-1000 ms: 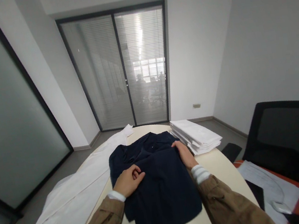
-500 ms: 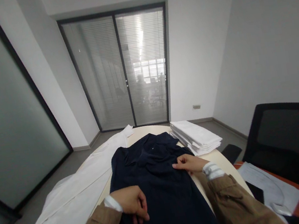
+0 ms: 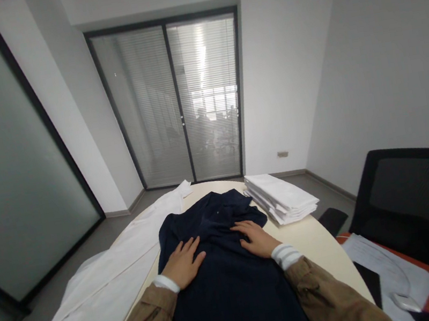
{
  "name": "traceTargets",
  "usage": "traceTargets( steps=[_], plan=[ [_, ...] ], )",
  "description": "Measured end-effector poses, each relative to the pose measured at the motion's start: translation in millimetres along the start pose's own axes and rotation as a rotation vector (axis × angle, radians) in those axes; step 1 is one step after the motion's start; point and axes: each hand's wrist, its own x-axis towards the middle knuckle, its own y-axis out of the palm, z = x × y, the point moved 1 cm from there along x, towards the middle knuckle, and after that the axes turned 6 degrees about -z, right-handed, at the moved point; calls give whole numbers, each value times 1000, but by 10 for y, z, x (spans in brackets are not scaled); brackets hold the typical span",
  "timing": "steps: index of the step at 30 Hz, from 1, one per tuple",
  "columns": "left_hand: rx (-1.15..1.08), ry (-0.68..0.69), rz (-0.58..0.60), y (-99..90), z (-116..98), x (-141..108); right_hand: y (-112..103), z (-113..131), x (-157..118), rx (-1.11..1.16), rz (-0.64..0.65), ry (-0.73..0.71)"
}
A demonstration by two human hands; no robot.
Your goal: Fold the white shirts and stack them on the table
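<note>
A dark navy shirt (image 3: 235,293) lies spread on the round cream table (image 3: 318,252), its collar end rumpled at the far side and its near end running out of view. My left hand (image 3: 182,263) rests open on the left part of the shirt, fingers spread and pointing away from me. On the right part, my right hand (image 3: 256,238) also lies flat and open, fingertips reaching inward on the creased cloth. Neither hand grips the fabric. The shirt's sleeves cannot be made out clearly.
A white garment (image 3: 108,286) drapes along the table's left side and over its edge. Folded white cloths (image 3: 281,196) are stacked at the back right. Beyond the right edge are a black mesh chair (image 3: 415,194), papers (image 3: 390,268) and a white mouse (image 3: 406,302) on an orange-red surface.
My left hand has moved forward and uncurled onto the shirt. My right hand has shifted inward and opened from a pinch. The shirt's right edge has come inward, baring more table.
</note>
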Motion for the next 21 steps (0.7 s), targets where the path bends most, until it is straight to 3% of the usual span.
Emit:
traceTargets(
  steps=[5,8,11,16,18,21],
  plan=[
    [61,86,190,-217,-319,-160,4,-28,35,70,148,-56],
    [81,97,325,-425,-519,-237,-36,-81,39,33,193,-11],
    [71,70,360,-566,-582,-232,-67,-130,27,-31,230,75],
    [139,70,161,-462,-302,-72,-88,-129,-5,-93,257,192],
    [174,117,169,-320,-129,-16,-96,-115,-16,-82,270,195],
    [218,30,211,-115,95,38,-107,-104,-27,-78,268,181]
  ],
)
